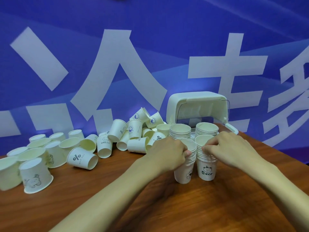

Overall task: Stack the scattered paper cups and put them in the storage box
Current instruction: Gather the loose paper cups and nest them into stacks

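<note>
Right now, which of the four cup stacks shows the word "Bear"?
The near-right stack, held by the right hand; its bottom cup reads "Bear". The other three show no such word.

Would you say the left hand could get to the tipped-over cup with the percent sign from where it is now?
Probably yes. The left hand is gripping a cup stack, so it must let go first. The percent-sign cup lies on its side on the table, with bare wood between them and nothing on top of it.
</note>
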`<act>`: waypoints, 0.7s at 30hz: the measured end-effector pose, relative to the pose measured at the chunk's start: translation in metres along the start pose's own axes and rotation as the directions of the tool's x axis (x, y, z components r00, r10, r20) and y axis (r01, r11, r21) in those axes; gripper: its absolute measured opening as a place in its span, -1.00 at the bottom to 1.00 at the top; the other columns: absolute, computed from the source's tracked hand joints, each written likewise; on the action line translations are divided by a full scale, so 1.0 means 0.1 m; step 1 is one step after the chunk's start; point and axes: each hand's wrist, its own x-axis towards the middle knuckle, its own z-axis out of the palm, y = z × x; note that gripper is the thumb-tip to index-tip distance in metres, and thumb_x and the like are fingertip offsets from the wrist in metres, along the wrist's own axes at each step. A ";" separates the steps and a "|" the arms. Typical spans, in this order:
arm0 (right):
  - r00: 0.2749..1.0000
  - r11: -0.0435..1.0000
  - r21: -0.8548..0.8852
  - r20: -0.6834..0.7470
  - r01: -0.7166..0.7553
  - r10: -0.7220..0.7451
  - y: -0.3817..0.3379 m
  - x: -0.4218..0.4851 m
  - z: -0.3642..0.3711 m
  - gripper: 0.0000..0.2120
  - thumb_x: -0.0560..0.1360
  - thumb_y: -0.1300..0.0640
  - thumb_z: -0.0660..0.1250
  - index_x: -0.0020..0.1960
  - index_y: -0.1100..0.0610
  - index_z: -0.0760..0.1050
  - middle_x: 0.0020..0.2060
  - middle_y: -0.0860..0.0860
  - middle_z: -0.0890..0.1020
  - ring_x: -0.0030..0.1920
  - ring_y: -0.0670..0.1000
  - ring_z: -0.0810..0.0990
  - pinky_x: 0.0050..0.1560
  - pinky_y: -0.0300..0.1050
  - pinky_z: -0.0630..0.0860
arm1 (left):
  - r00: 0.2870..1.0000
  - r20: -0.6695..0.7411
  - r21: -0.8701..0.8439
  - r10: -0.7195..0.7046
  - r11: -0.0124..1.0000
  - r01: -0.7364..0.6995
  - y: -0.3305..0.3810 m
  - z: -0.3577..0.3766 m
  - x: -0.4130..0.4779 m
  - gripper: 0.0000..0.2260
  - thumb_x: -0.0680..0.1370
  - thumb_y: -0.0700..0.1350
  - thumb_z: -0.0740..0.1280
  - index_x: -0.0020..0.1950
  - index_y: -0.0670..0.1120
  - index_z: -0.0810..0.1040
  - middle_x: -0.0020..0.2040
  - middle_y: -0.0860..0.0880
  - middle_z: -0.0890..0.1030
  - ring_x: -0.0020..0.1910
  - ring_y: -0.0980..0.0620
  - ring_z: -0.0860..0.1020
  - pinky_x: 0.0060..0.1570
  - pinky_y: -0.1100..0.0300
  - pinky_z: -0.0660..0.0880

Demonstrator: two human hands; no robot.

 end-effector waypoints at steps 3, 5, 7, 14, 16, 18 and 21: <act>0.999 0.999 0.004 -0.001 -0.052 0.052 0.04 -0.02 0.03 -0.79 0.44 -0.10 0.29 -0.27 -0.08 0.64 -0.33 -0.10 0.59 -0.30 -0.11 0.53 -0.37 -0.13 0.42 | 1.000 -0.014 0.003 -0.004 1.000 0.004 0.00 0.01 -0.01 -0.64 0.65 0.09 0.15 -0.33 0.04 0.32 -0.17 -0.06 0.51 0.02 -0.12 0.51 -0.21 0.08 0.32; 0.997 0.996 0.048 0.010 -0.072 0.071 0.07 -0.02 0.05 -0.77 0.45 -0.12 0.29 -0.22 -0.05 0.65 -0.31 -0.09 0.62 -0.29 -0.11 0.55 -0.33 -0.11 0.48 | 0.999 -0.031 0.000 -0.012 1.000 0.012 0.01 0.03 -0.02 -0.67 0.65 0.09 0.14 -0.30 0.04 0.34 -0.13 -0.08 0.54 0.03 -0.12 0.49 -0.20 0.08 0.32; 0.997 0.992 0.099 0.023 -0.081 0.079 0.09 -0.01 0.06 -0.74 0.45 -0.12 0.30 -0.21 0.03 0.64 -0.33 -0.06 0.63 -0.32 -0.07 0.57 -0.28 -0.08 0.52 | 0.998 -0.053 0.006 -0.018 1.000 0.018 0.03 0.05 -0.04 -0.70 0.66 0.09 0.13 -0.26 0.04 0.35 -0.07 -0.10 0.58 0.06 -0.12 0.47 -0.20 0.07 0.31; 0.997 0.985 0.156 -0.008 -0.074 0.076 0.10 0.00 0.14 -0.72 0.45 -0.08 0.31 -0.30 0.10 0.55 -0.44 -0.09 0.59 -0.47 -0.09 0.51 -0.38 -0.11 0.47 | 0.998 -0.061 0.029 -0.032 0.999 0.034 0.04 0.09 -0.06 -0.71 0.66 0.07 0.12 -0.06 -0.02 0.55 -0.05 -0.11 0.56 0.10 -0.12 0.43 -0.17 0.06 0.33; 0.998 0.986 0.154 0.001 -0.068 0.069 0.10 -0.01 0.12 -0.70 0.46 -0.09 0.29 -0.33 0.08 0.54 -0.49 -0.14 0.57 -0.46 -0.09 0.51 -0.40 -0.12 0.44 | 0.998 -0.064 0.036 -0.028 0.999 0.030 0.04 0.10 -0.06 -0.72 0.67 0.07 0.12 -0.09 -0.01 0.53 -0.06 -0.11 0.57 0.09 -0.12 0.44 -0.18 0.06 0.32; 0.998 0.990 0.131 0.020 -0.053 0.051 0.08 -0.03 0.10 -0.68 0.47 -0.10 0.27 -0.38 0.01 0.54 -0.53 -0.18 0.55 -0.44 -0.11 0.51 -0.41 -0.15 0.40 | 0.996 -0.080 0.049 -0.029 0.998 0.033 0.06 0.12 -0.08 -0.72 0.67 0.07 0.11 -0.07 -0.01 0.53 -0.04 -0.11 0.58 0.09 -0.11 0.43 -0.20 0.06 0.30; 0.999 0.999 0.017 0.028 -0.029 0.028 0.03 -0.06 0.06 -0.68 0.51 -0.15 0.22 -0.33 -0.08 0.60 -0.39 -0.14 0.60 -0.29 -0.11 0.56 -0.37 -0.14 0.38 | 0.994 -0.097 0.060 -0.056 0.996 0.062 0.11 0.11 -0.13 -0.69 0.67 0.09 0.10 0.03 -0.04 0.55 0.02 -0.10 0.56 0.13 -0.11 0.43 -0.19 0.04 0.32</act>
